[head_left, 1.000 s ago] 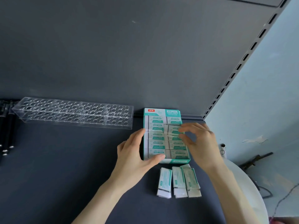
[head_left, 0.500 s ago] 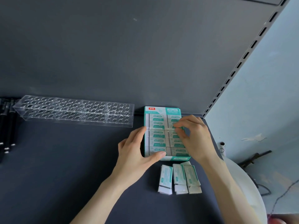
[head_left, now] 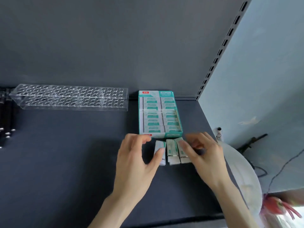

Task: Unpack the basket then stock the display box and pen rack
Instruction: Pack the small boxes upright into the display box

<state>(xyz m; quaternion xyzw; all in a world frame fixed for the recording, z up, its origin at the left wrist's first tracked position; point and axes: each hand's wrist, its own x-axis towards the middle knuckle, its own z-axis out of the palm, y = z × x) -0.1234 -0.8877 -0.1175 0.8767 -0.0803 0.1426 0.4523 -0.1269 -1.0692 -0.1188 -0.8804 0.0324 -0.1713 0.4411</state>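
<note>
A teal and white display box [head_left: 174, 134] stands against the back wall, filled with rows of white and green erasers [head_left: 152, 120]. Three loose erasers lie side by side just in front of it. My left hand [head_left: 136, 160] curls around the left eraser [head_left: 160, 144], with the thumb lying across it. The thumb of my right hand [head_left: 205, 155] is on the right eraser [head_left: 182, 153], and its fingers curl at the eraser's far side. Between them lies the middle eraser [head_left: 171, 152], untouched. A clear plastic pen rack [head_left: 70, 97] with several holes sits at the back left.
Black pens [head_left: 6, 122] lie at the far left edge of the dark shelf. A white round basket rim [head_left: 243, 170] shows at the right, beyond the shelf edge. A slotted upright [head_left: 218, 53] marks the shelf's right side.
Both hands have left the display box and come down toward me to the three loose erasers. The box now shows full rows.
</note>
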